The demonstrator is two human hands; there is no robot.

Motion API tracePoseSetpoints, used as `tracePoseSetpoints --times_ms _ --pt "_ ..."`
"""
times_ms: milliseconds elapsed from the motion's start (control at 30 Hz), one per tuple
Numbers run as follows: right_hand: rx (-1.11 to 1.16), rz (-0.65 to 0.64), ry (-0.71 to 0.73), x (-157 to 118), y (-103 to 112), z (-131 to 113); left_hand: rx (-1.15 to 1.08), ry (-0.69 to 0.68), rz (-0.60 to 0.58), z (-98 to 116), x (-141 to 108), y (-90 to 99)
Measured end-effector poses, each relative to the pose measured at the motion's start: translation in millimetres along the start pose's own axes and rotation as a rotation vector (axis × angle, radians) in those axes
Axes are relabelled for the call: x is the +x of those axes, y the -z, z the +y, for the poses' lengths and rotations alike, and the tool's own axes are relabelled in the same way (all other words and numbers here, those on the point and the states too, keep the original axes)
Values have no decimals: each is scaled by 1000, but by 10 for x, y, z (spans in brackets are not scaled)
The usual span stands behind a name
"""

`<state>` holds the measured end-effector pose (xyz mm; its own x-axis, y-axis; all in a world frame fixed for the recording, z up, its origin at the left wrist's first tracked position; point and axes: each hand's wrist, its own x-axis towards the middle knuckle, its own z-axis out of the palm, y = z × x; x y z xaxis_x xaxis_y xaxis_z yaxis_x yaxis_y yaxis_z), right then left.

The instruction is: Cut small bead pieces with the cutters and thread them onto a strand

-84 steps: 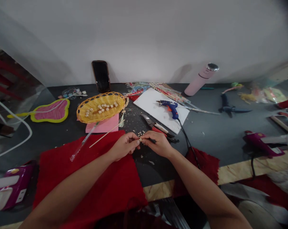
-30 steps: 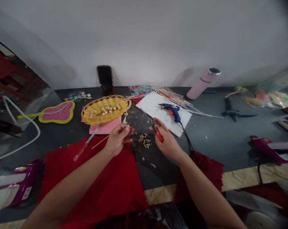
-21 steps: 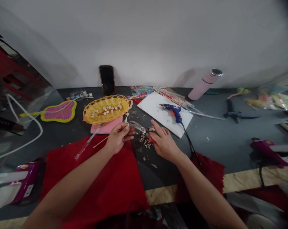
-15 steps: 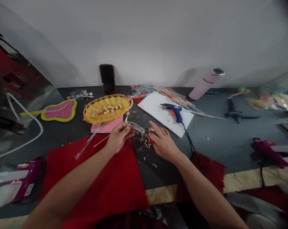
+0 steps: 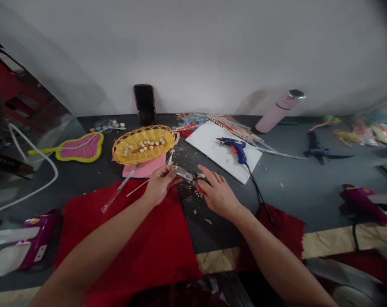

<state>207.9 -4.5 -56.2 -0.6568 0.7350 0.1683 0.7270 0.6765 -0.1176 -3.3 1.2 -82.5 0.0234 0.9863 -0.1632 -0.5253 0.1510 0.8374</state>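
Note:
My left hand [image 5: 159,185] is closed in a pinch around a thin pale wooden stick [image 5: 137,188], whose lower end sticks out to the left above the red cloth. My right hand [image 5: 219,194] grips pruning shears [image 5: 189,176] with red on the handles; its index finger is stretched along the top. The metal blades point left and meet the fingertips of my left hand, where the stick's far end is mostly hidden. Small cut wooden bits [image 5: 199,194] lie on the dark table under the shears, partly covered by my right hand.
Beyond my left hand, a yellow woven basket [image 5: 126,157] holds pale cubes, over pink paper [image 5: 153,166]. A blue glue gun [image 5: 233,147] rests on a white board [image 5: 206,138]. Red cloth [image 5: 126,247] lies in front. A phone [image 5: 145,104] and pink bottle [image 5: 276,113] stand behind.
My right hand and the shears have shifted slightly, covering more of the cut bits. My left hand stays at the blades with the stick. The view has moved a little.

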Motion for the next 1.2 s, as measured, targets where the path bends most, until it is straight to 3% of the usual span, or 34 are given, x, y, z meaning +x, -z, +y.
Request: tracePoseSetpoints --times_ms 267,433,667,1200 --pt "54 -2 -14 -9 -14 0 44 -2 19 -17 -4 -2" --pt "179 66 -60 -17 -79 62 95 -7 17 -17 -18 -2" --pt "129 -50 -78 -6 -23 30 184 17 42 -3 -77 -49" --pt "168 -18 -57 -14 -51 -23 219 -27 19 0 -130 -35"
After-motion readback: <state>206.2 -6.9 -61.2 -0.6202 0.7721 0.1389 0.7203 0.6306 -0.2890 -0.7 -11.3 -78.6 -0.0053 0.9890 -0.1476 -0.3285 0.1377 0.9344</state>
